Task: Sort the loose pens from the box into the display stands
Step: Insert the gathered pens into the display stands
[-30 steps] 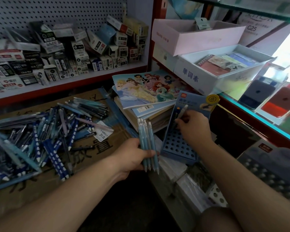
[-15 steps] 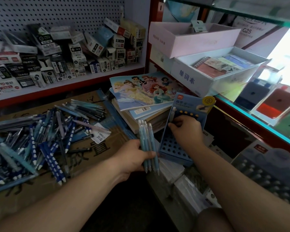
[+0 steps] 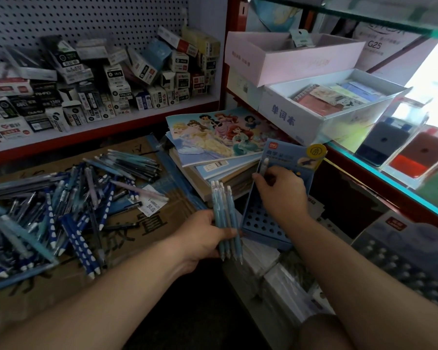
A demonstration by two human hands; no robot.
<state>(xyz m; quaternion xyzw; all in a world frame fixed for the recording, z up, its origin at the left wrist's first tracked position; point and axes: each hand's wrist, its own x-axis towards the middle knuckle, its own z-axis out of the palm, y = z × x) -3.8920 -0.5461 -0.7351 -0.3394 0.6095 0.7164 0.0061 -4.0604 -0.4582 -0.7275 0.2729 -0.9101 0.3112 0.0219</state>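
Head view: left hand (image 3: 202,236) grips a bundle of light-blue pens (image 3: 225,213), fingers (image 3: 229,232) curled round the lower half of the barrels, tips toward 6 o'clock, just at 9 o'clock of the blue display stand (image 3: 261,221). Right hand (image 3: 281,190) pinches a single pen (image 3: 264,164) between thumb and fingers, upright at the stand's 12 o'clock end, close to its backing card (image 3: 288,152). Can't tell if the tip is already in a hole, since the hand hides it. The loose pens (image 3: 61,198) lie heaped on the cardboard (image 3: 149,231) out at 9 o'clock. Risks, my read: the stand looks perched on a stack of packs beside the notebooks (image 3: 213,137), and nothing braces it because the left hand is busy. A firm push at the 12 o'clock end may rock or slide it. The holes are small and close-set, so inserting blind under the palm may land the pen between holes or in the wrong row. With the bundle gripped low, its tops can fan out and one pen can slip into the dark gap at 6 o'clock. The heap holds several pen types, so mixing types in this stand is the sorting error to watch.
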